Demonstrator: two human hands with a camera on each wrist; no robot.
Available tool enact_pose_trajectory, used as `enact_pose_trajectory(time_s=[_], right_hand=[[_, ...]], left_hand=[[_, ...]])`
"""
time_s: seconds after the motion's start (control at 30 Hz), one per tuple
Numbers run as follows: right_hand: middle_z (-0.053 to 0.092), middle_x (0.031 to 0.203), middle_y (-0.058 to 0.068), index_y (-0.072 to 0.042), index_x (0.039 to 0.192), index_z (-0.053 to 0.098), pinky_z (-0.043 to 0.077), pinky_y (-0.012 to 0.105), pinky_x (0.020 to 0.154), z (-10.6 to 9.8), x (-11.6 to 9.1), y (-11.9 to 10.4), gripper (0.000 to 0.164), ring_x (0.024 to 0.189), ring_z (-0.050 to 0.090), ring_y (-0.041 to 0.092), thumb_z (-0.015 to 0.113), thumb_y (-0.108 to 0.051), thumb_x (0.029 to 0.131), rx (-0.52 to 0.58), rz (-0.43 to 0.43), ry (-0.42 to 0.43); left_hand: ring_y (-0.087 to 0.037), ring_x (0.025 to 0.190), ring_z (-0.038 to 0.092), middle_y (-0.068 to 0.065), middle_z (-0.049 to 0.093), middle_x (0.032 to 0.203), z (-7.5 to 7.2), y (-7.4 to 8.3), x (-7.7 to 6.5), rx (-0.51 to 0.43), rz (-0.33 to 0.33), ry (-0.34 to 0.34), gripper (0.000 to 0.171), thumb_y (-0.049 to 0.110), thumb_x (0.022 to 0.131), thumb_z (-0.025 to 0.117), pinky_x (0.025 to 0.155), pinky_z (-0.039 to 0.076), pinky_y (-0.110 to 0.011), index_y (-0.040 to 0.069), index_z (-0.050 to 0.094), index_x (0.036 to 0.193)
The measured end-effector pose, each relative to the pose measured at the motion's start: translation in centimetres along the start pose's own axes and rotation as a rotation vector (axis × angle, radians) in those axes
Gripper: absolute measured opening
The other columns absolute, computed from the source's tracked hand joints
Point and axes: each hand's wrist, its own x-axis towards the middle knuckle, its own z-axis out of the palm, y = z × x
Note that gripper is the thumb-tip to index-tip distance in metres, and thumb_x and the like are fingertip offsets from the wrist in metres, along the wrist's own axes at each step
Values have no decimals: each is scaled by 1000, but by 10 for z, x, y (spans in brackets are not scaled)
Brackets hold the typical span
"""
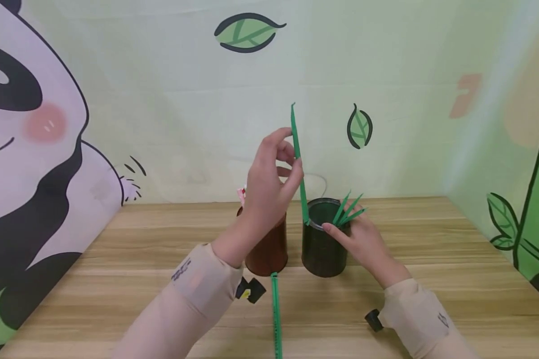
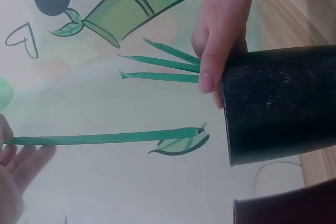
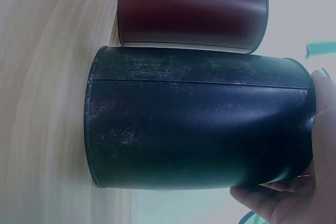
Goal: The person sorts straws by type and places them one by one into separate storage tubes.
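Observation:
My left hand [image 1: 269, 172] pinches a narrow green strip [image 1: 296, 142] between thumb and fingers and holds it near upright. The strip's lower end overlaps the rim of a black cylindrical container [image 1: 324, 254] in the head view, but in the left wrist view the strip's end [image 2: 197, 131] is apart from that rim. My right hand [image 1: 364, 239] grips the container at its right rim, thumb at the front. Several more green strips [image 1: 348, 212] fan out above the rim beside the right thumb. In the right wrist view the black container [image 3: 199, 124] hides most of this hand.
A reddish-brown cylindrical container [image 1: 267, 254] stands just left of the black one, partly behind my left hand, with something pink and white [image 1: 241, 194] at its top. Another green strip [image 1: 276, 314] lies on the wooden table [image 1: 431, 249], running from that container toward me. A panda-printed backdrop [image 1: 175, 124] stands behind.

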Motion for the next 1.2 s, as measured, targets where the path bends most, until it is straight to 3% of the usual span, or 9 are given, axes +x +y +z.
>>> enact_pose_trajectory(time_s=[0.17,0.4,0.7,1.07,1.2], right_hand=[[34,152,22,-2,148,31,31,59,111,-1,0,0,78,141,33,41,56,-50,92,1,-1,-2],[37,150,22,-3,147,34,33,58,110,-1,0,0,75,139,35,40,57,-49,92,-2,-10,-4],[43,144,18,-12,143,41,36,58,108,1,1,1,66,136,40,37,59,-48,92,41,-44,8],[41,147,16,-14,143,44,33,59,109,0,0,2,62,140,35,37,57,-48,93,23,-75,14],[39,149,17,-12,144,42,33,59,110,0,0,2,62,141,34,37,58,-44,93,9,-100,23]], left_hand=[[-25,82,63,-19,56,94,12,-4,2,6,44,16,41,-2,89,58,70,58,-26,-4,40,126],[-23,83,65,-18,55,97,33,-14,-8,4,70,-36,43,-1,89,59,72,58,-25,-2,38,127],[-21,83,66,-16,54,97,49,-25,-36,46,60,-123,43,-2,89,60,71,58,-25,-1,41,127],[-19,84,65,-15,54,99,65,-31,-65,95,32,-227,42,-1,89,58,76,56,-19,-1,41,127],[-18,85,63,-13,55,101,68,-33,-71,134,52,-262,41,0,89,58,74,56,-19,0,44,128]])
